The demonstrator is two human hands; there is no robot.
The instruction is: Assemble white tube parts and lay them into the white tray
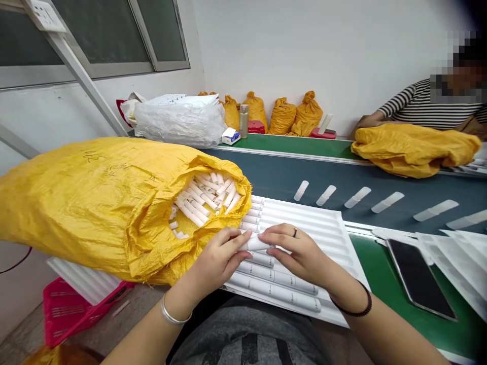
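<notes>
Between my two hands is a short white tube (255,243), held over a ridged white tray. My left hand (222,253) pinches its left end, and my right hand (294,251) pinches the right end. Under them, the white tray (327,223) carries several white tubes with small dark print (283,291) lying in its grooves. At the left, close to my left hand, a big yellow woven sack (95,203) lies with its mouth open toward the tray. Loose white tubes (198,200) fill that mouth.
A dark conveyor belt (262,172) carries several translucent tubes (357,197) behind the tray. To the right lie a phone (418,276) and thin white trays (462,263). Across the belt, a person in a striped top (411,104) sits behind a yellow sack (414,147). A pink basket (72,309) stands low left.
</notes>
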